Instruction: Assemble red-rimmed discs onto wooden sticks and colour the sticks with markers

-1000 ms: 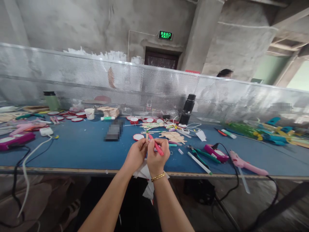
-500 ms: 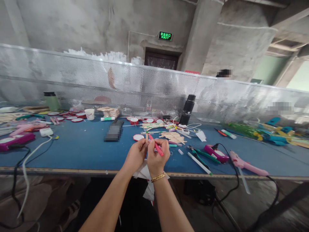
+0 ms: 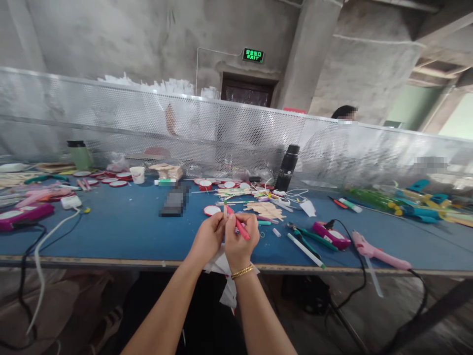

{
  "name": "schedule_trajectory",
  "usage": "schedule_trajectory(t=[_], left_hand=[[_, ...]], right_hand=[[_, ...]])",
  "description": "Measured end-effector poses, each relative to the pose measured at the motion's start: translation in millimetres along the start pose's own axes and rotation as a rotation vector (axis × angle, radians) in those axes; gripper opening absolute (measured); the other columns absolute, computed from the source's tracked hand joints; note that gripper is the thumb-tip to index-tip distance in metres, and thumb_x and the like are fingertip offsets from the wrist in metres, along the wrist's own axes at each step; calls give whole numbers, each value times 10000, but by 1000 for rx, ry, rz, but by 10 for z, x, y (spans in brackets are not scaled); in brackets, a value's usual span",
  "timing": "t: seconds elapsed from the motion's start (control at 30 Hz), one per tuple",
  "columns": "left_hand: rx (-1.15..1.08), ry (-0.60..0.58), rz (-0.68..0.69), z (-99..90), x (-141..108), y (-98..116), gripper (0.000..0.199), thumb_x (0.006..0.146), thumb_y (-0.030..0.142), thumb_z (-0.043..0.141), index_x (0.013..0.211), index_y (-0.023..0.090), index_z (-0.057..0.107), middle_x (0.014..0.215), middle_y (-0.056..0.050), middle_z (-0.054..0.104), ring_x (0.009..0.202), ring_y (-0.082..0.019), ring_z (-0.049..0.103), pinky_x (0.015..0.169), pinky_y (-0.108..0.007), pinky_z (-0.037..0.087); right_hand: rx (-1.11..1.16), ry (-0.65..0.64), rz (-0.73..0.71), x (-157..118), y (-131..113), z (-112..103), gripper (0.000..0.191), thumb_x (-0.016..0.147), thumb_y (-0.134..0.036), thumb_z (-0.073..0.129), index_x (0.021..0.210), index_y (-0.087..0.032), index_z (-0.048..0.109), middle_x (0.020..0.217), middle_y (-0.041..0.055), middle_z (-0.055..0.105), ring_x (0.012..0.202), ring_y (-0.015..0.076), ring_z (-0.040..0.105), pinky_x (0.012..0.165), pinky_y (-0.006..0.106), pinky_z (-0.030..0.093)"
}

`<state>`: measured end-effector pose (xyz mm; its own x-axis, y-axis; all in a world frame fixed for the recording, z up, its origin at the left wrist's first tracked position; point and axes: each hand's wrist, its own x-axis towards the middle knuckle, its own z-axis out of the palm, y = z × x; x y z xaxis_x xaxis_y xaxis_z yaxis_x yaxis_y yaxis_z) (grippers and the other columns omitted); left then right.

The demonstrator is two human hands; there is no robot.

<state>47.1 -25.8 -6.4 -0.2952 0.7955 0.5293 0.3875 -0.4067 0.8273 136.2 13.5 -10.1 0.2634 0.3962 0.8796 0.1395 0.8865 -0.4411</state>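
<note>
My left hand (image 3: 211, 231) is closed, pinching a wooden craft stick (image 3: 225, 209) that stands up from the fingertips with green at its top end. My right hand (image 3: 242, 234) is wrapped round a pinkish-red marker pen (image 3: 242, 229), its tip pointing at the stick. Both hands meet over the front of the blue table. Just behind them lies a round white disc with a red rim (image 3: 212, 211). Loose craft sticks (image 3: 268, 210) are spread behind my right hand. The fingers hide the stick's lower end.
On the right lie a white marker (image 3: 306, 250), green-handled pliers (image 3: 314, 238), a purple box (image 3: 331, 235) and a pink glue gun (image 3: 380, 251) with its cable. A black bottle (image 3: 287, 167) stands behind. A dark phone (image 3: 173, 201) and a paper cup (image 3: 137, 174) are left.
My hands stay almost in place; the marker has shifted very slightly against the stick. Beyond the mesh screen, a person's head has moved a little.
</note>
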Motion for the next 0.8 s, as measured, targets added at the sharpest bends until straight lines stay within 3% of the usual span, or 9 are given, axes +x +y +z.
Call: schedule_trajectory(t=[0.13, 0.8], left_hand=[[11, 7, 25, -1, 7, -16, 291, 926, 418, 570, 763, 177, 570, 702, 18, 554, 663, -135, 458, 619, -234, 376], [32, 1, 41, -2, 3, -13, 298, 927, 427, 559, 763, 178, 571, 707, 19, 555, 672, -139, 463, 621, -234, 374]], right_hand=[[-1, -19, -22, 10, -10, 2, 141, 945, -282, 583, 824, -220, 546, 758, -5, 629, 697, 166, 617, 766, 357, 501], [1, -35, -22, 13, -15, -4, 123, 936, -276, 591, 833, -219, 556, 767, -6, 635, 713, 166, 622, 758, 349, 487]])
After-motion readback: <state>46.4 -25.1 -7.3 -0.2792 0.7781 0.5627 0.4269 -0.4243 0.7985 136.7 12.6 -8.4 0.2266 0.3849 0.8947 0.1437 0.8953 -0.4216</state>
